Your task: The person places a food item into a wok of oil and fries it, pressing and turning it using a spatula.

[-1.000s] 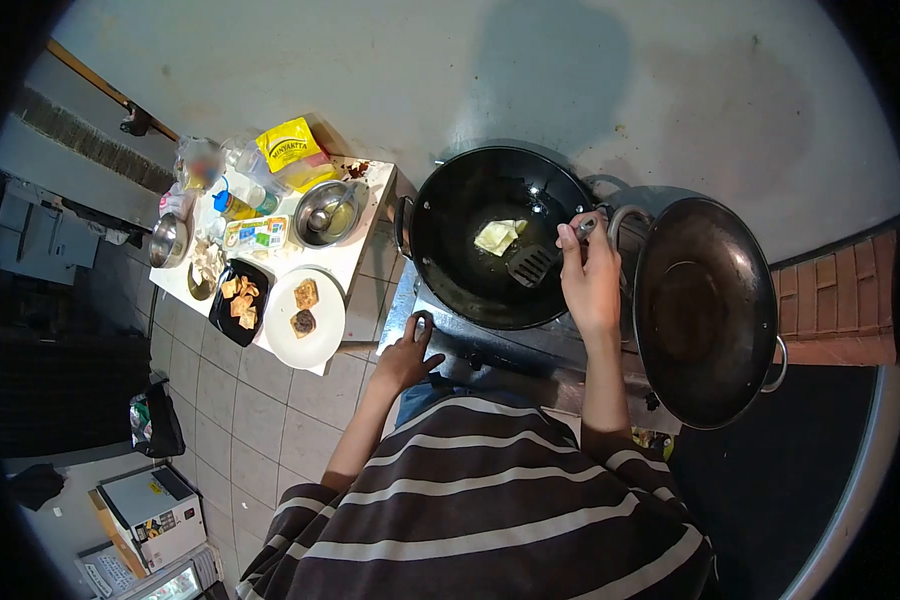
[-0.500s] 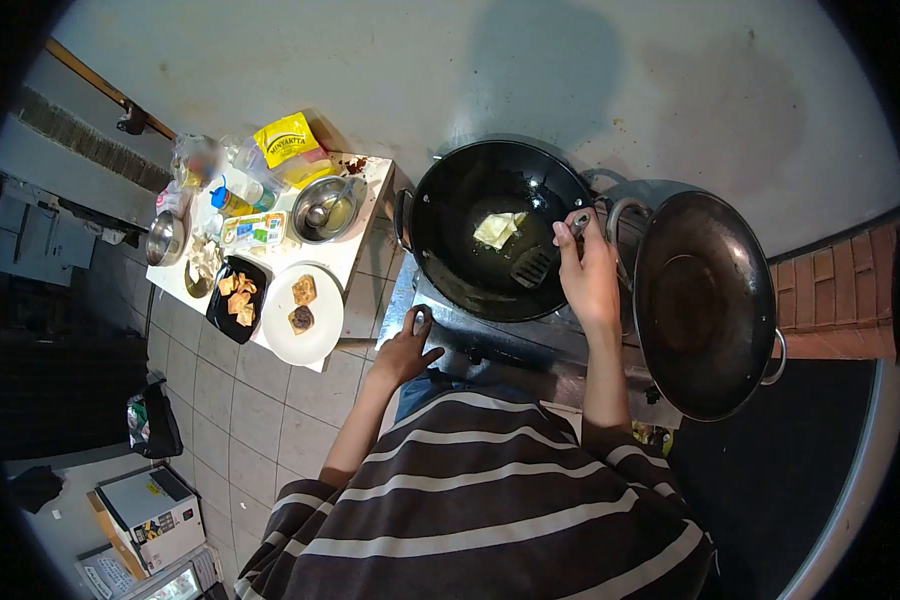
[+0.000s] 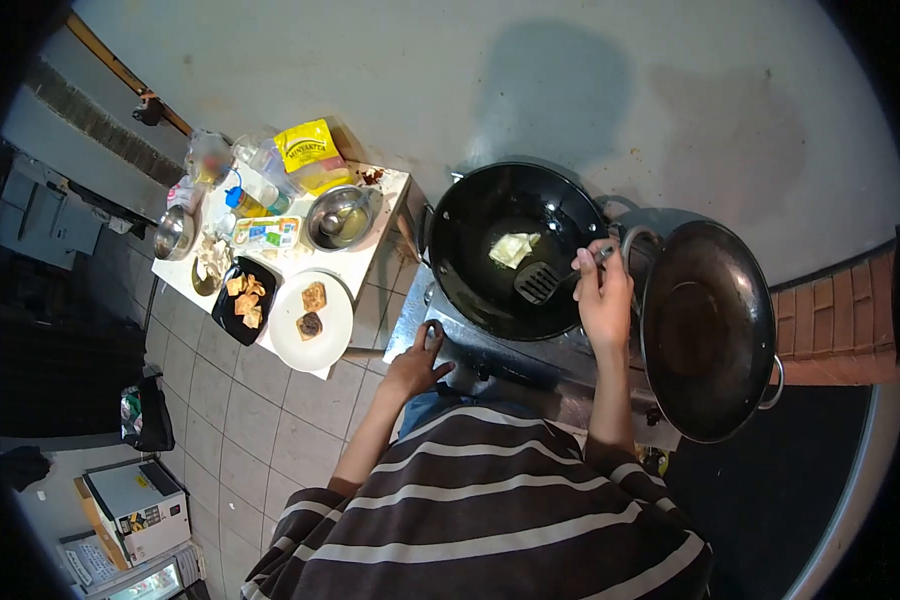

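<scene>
My right hand [image 3: 604, 295] is closed on the handle of a slotted spatula [image 3: 537, 283], whose black blade is inside the dark wok [image 3: 460, 290]. Just beyond the blade, a pale folded piece of food [image 3: 513, 250] lies in the wok. My left hand [image 3: 417, 365] rests at the front edge of the metal stove [image 3: 460, 345], fingers apart. A small shiny thing shows at its fingertips, too small to name.
Left of the stove stands a white table [image 3: 370, 262] with a white plate [image 3: 339, 335] of two filled pieces, a black dish [image 3: 232, 325] of browned pieces and a metal bowl [image 3: 319, 237]. A second wok [image 3: 710, 330] leans at the right.
The spatula blade has shifted slightly within the wok, staying close to the pale food. The whole view has moved a little. My left hand keeps its place at the stove edge.
</scene>
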The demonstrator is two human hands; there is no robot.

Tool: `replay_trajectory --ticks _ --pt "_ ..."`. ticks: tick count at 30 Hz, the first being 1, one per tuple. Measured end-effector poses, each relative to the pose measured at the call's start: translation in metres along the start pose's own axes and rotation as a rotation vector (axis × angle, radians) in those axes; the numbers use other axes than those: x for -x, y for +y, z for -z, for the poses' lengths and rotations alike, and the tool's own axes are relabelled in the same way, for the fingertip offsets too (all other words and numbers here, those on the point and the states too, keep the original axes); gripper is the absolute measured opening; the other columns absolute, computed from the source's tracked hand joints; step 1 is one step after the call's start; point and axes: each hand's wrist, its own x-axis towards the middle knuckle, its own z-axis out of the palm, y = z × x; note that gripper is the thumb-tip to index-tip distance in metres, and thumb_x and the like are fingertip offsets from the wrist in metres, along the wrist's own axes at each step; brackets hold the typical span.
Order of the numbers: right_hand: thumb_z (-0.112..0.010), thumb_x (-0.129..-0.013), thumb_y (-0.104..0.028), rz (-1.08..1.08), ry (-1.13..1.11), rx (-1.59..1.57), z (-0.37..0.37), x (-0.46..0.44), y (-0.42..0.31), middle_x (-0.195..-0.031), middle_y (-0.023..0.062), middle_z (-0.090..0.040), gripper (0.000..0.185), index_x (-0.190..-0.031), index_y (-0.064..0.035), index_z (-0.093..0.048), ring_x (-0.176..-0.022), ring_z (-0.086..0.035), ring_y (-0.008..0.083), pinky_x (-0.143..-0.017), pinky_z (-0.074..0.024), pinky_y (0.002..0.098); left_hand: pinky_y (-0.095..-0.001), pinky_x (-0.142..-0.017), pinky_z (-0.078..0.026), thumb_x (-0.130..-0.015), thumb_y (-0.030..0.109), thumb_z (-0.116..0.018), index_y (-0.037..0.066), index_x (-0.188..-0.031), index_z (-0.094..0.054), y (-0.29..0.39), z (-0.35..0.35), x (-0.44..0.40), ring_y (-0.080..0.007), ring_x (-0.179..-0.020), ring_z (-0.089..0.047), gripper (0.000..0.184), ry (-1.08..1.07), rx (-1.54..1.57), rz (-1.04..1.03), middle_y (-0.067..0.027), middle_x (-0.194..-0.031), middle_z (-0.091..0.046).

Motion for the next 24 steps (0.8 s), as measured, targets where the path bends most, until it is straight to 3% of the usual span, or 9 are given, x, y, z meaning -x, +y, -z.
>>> replay_trajectory --ticks 2,4,10,12,17,24 --pt "-0.056 -0.095 -0.016 -0.013 -0.002 -0.045 -0.001 0.0 0.002 -0.071 0.0147 -0.056 0.016 -0.095 -0.0014 -0.05 -0.061 -0.055 0.0297 -0.062 -0.0451 0.0352 -0.0478 -0.088 -0.05 -0.088 0.046 -0.059 0.015 -0.145 -0.03 0.001 0.004 -0.001 -0.0424 -0.105 -0.06 0.071 -0.024 -0.005 0.03 -0.0126 -0.15 -0.02" --pt "-0.054 -0.098 -0.019 0.182 0.006 0.131 -0.002 -0.004 0.015 -0.074 0.0025 -0.058 0.015 -0.095 -0.0043 -0.05 -0.049 -0.047 0.0054 -0.045 -0.0386 0.0227 -0.0487 -0.094 -0.047 -0.09 0.049 -0.054 0.017 -0.147 -0.026 0.001 0.005 0.001 -0.0446 -0.111 -0.056 0.071 -0.073 -0.009 0.037 -0.0159 -0.153 -0.012" --pt "-0.053 -0.098 -0.018 0.197 0.011 0.17 0.0 0.003 0.013 -0.074 0.0027 -0.058 0.014 -0.096 -0.0046 -0.051 -0.049 -0.046 0.0056 -0.045 -0.0373 0.0225 -0.0474 -0.092 -0.049 -0.091 0.048 -0.054 0.015 -0.147 -0.026 -0.004 0.0 -0.002 -0.0429 -0.112 -0.056 0.071 -0.073 -0.006 0.038 -0.015 -0.15 -0.017" --pt "-0.055 -0.096 -0.017 -0.029 -0.001 0.005 0.002 0.008 -0.001 -0.071 0.0104 -0.055 0.016 -0.093 -0.0023 -0.049 -0.063 -0.055 0.0204 -0.062 -0.0449 0.0328 -0.0473 -0.092 -0.049 -0.091 0.047 -0.053 0.013 -0.146 -0.026 -0.007 -0.003 -0.004 -0.0426 -0.11 -0.057 0.07 -0.059 0.032 -0.01 -0.0152 -0.149 -0.019" --pt "-0.055 -0.097 -0.018 0.125 0.019 0.097 0.002 0.001 0.015 -0.071 0.0081 -0.057 0.016 -0.092 -0.0032 -0.05 -0.057 -0.051 0.0149 -0.057 -0.0433 0.0298 -0.0467 -0.088 -0.051 -0.09 0.048 -0.054 0.015 -0.145 -0.029 -0.011 -0.01 -0.008 -0.0417 -0.105 -0.06 0.069 -0.001 -0.005 -0.024 -0.0153 -0.147 -0.024" --pt "-0.055 -0.096 -0.017 0.024 -0.008 0.055 0.0 -0.001 0.001 -0.071 0.0098 -0.058 0.015 -0.093 -0.0032 -0.05 -0.061 -0.055 0.0193 -0.061 -0.0457 0.0326 -0.0466 -0.088 -0.051 -0.09 0.047 -0.056 0.014 -0.145 -0.028 -0.008 -0.009 -0.004 -0.041 -0.105 -0.06 0.07 -0.011 0.002 0.018 -0.0143 -0.146 -0.024"
